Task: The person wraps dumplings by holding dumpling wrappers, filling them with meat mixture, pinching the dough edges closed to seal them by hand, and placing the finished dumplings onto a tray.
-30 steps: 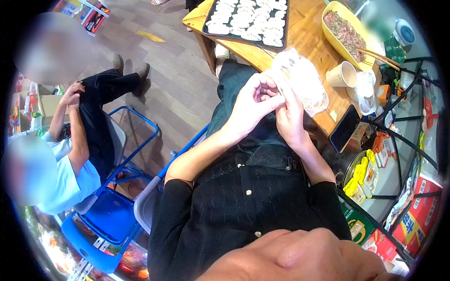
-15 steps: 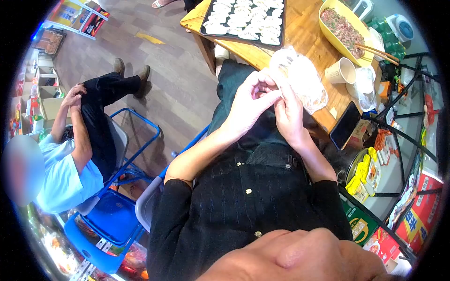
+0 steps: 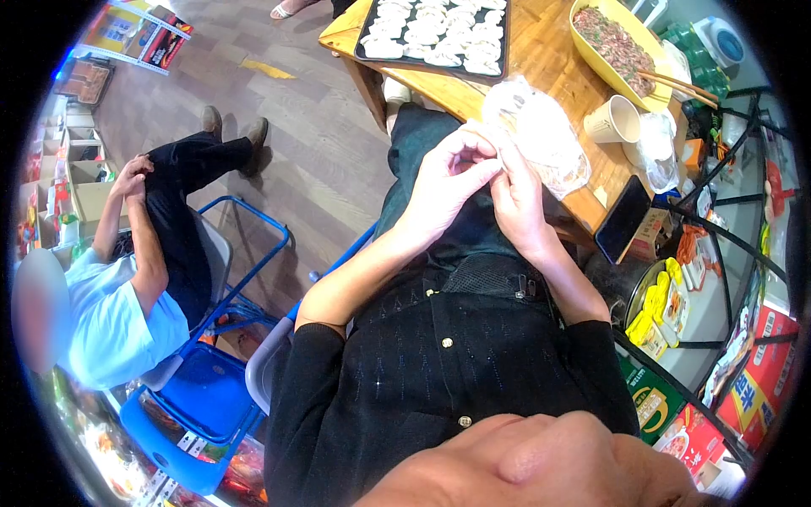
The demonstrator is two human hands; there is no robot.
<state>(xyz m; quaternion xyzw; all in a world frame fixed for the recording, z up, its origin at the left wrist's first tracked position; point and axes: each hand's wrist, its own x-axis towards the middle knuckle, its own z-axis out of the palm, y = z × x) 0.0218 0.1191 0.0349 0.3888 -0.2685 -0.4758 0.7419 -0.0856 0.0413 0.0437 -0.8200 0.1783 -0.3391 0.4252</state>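
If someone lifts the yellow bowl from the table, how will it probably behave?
Probably fairly heavy, as mince fills much of the bowl. Its smooth, even shape suggests that it is stiff, not floppy. The chopsticks resting over its edge could slide or roll if it tilts.

Prob. a small grocery shop: cardboard bins (image 3: 91,200) w/ pkgd goods (image 3: 59,191) at L, red printed box (image 3: 772,370) & yellow pkts (image 3: 654,309) at R.

A crumpled, whitish plastic bag (image 3: 547,139) lies on the wooden table (image 3: 541,52).
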